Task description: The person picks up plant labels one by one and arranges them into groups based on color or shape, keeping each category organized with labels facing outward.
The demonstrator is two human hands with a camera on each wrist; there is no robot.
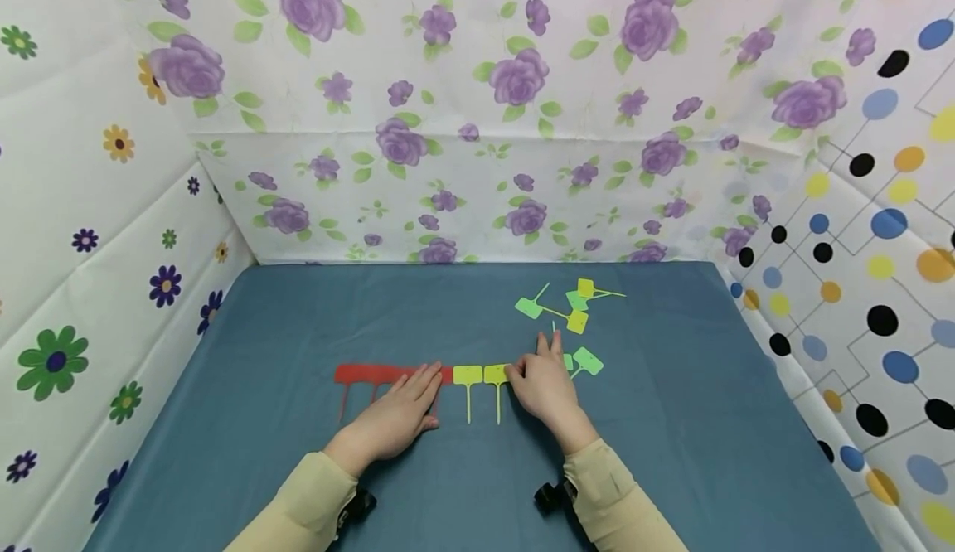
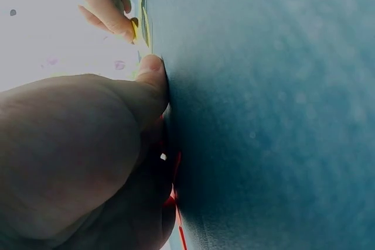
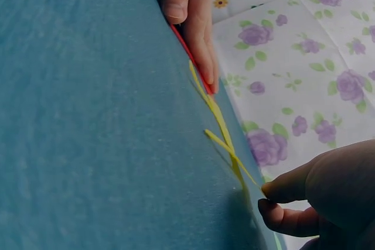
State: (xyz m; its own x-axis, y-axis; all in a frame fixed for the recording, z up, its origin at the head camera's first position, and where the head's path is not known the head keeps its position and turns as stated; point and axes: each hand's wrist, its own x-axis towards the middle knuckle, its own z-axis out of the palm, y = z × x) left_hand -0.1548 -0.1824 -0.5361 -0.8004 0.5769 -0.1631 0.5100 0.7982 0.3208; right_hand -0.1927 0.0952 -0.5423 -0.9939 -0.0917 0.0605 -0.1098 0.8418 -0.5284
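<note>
Red T-shaped plant labels [image 1: 356,373] lie side by side in a row on the blue cloth, stems toward me. My left hand [image 1: 394,416] rests flat over the right part of that row, fingers straight, hiding some of the labels. Right of the red ones lies a yellow plant label [image 1: 467,375], followed by a second yellow label [image 1: 495,374]. My right hand [image 1: 548,390] pinches the right edge of this second one between thumb and index finger; the pinch shows in the right wrist view, with the label's stem [image 3: 218,140] pointing away from the fingertips.
Beyond my right hand, loose green labels [image 1: 529,308] and yellow labels [image 1: 578,322] lie scattered, some overlapping. Another green label [image 1: 588,360] is just right of that hand. A flowered cloth wall [image 1: 477,204] rises behind the blue table [image 1: 709,419], with patterned walls at both sides.
</note>
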